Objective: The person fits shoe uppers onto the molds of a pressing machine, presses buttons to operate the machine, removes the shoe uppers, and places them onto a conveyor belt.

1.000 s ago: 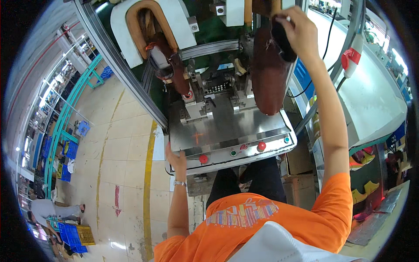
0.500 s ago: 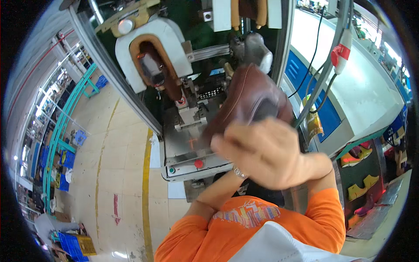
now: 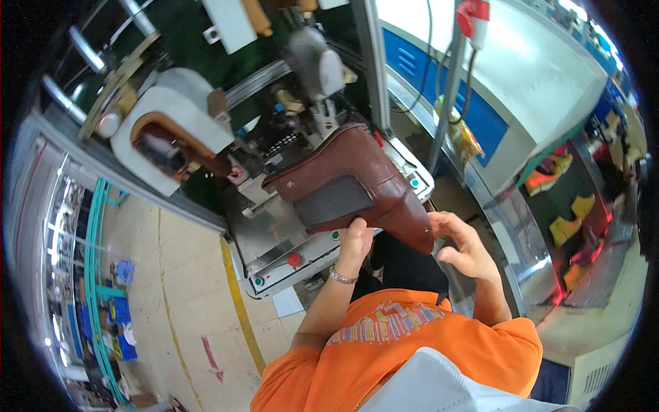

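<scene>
A brown leather boot upper (image 3: pixel 392 199) with a dark elastic side panel (image 3: pixel 334 203) is held in front of the machine, its toe end toward the lower right. My left hand (image 3: pixel 355 240) grips its near edge just below the panel, thumb on the outside; the other fingers are hidden behind the leather. At the toe end, my right hand (image 3: pixel 469 248) is open with its fingers apart. Its fingertips are close to the leather; I cannot tell whether they touch.
The machine has a padded clamp (image 3: pixel 199 110) around a dark form at left and a metal boot form (image 3: pixel 317 65) behind the upper. A red button (image 3: pixel 294 259) sits on its front panel. To the right are a white-and-blue cabinet (image 3: pixel 446 89) and a rack with yellow cut pieces (image 3: pixel 573 218).
The boot upper has turned, bringing its side panel into plain sight and its toe toward the lower right. My right hand has moved from in front of it to the toe end. The view has swung right.
</scene>
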`<state>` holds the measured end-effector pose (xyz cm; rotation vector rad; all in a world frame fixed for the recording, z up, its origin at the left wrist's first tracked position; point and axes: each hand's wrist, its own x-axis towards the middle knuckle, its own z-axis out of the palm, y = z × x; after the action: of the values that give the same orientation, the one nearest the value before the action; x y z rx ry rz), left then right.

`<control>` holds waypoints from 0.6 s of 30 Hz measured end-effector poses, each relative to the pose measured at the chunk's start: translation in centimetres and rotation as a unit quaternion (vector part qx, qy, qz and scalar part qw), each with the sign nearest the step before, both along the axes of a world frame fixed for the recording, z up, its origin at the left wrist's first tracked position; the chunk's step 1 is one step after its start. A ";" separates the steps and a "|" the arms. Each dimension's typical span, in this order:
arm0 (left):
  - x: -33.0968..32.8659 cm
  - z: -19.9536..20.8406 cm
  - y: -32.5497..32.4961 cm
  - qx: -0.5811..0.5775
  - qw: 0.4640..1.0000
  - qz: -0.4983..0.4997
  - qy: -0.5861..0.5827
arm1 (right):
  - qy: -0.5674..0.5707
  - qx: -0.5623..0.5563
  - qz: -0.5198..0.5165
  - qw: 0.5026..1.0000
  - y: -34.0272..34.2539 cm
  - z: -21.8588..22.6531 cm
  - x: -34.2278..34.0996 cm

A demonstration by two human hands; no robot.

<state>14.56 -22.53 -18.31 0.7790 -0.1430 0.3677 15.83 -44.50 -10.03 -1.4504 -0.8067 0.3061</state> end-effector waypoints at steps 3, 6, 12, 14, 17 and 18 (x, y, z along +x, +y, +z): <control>0.8 -0.5 -1.7 -0.022 0.998 -0.059 0.027 | -0.037 -0.068 -0.011 0.997 -1.4 -0.9 -0.6; 1.3 -1.8 -2.8 -0.029 0.994 -0.102 0.039 | -0.020 -0.097 -0.002 0.995 -2.6 -1.6 -1.1; 2.0 -2.8 -5.5 0.020 0.992 -0.118 0.038 | -0.030 -0.093 -0.059 0.994 -3.8 -2.6 -1.9; 2.2 -1.9 -7.1 0.005 0.986 -0.140 0.085 | -0.074 -0.125 -0.115 0.983 -4.3 -4.0 -2.0; 1.7 -1.6 -8.5 -0.049 0.953 -0.252 0.163 | 0.180 -0.121 -0.121 0.969 -6.2 -5.2 -2.3; 1.1 -1.9 -8.6 -0.064 0.925 -0.289 0.236 | 0.143 -0.075 -0.166 0.973 -6.7 -4.4 -2.4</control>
<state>15.65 -31.18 -20.24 0.6407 0.1073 -0.3726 13.38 -51.16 -14.45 -1.6080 -0.3060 0.3162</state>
